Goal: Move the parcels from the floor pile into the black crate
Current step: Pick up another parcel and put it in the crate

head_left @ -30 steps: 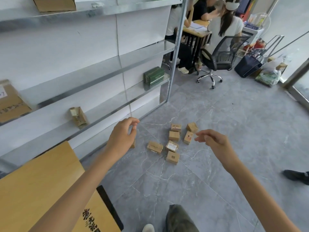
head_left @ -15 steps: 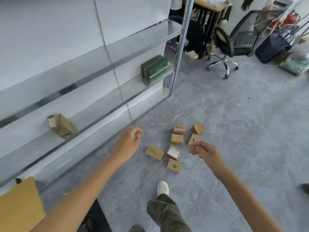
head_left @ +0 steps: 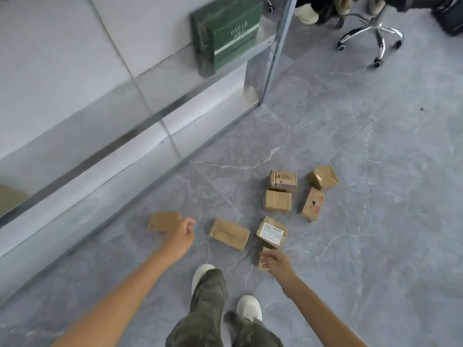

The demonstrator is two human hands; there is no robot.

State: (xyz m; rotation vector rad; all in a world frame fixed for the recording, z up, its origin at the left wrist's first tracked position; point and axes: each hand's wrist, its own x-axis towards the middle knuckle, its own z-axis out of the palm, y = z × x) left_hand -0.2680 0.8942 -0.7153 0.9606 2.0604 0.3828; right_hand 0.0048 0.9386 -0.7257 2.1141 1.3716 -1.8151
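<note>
A: Nearest, at 6 o'clock?
B: Two white shoes (head_left: 249,308) under olive trouser legs (head_left: 208,309). Only one shoe in view half a second back.

A: And the left hand (head_left: 179,236)?
B: At 9 o'clock of the pile, fingers loosely curled, gripping nothing. Overlaps the right end of the leftmost parcel (head_left: 161,221); touching or not, cannot tell. Far lower and closer to the floor than half a second ago.

A: Right hand (head_left: 275,261)?
B: At 6 o'clock of the pile, fingers apart, pointing down at the nearest parcel (head_left: 261,251), mostly hidden beneath. Too blurred to tell contact; no grip to be seen. Earlier up at the pile's 3 o'clock, now down at its near edge.

A: Other parcels?
B: All on the grey floor (head_left: 375,221). Just past the hands, a long flat parcel (head_left: 229,234) and, at its 3 o'clock, a white-labelled parcel (head_left: 271,232). Farther on, a plain parcel (head_left: 278,201) with a printed parcel (head_left: 283,181) touching at its 12 o'clock. At 3 o'clock of those, a red-marked parcel (head_left: 313,204), then a tilted parcel (head_left: 323,177) at 1 o'clock. Same layout as before.

A: Farthest?
B: Shelf rack (head_left: 278,46) from 9 to 12 o'clock, with a green box (head_left: 225,33) on a shelf at 11 o'clock, much larger in view than before. Chrome chair base (head_left: 370,38) at 1 o'clock.
</note>
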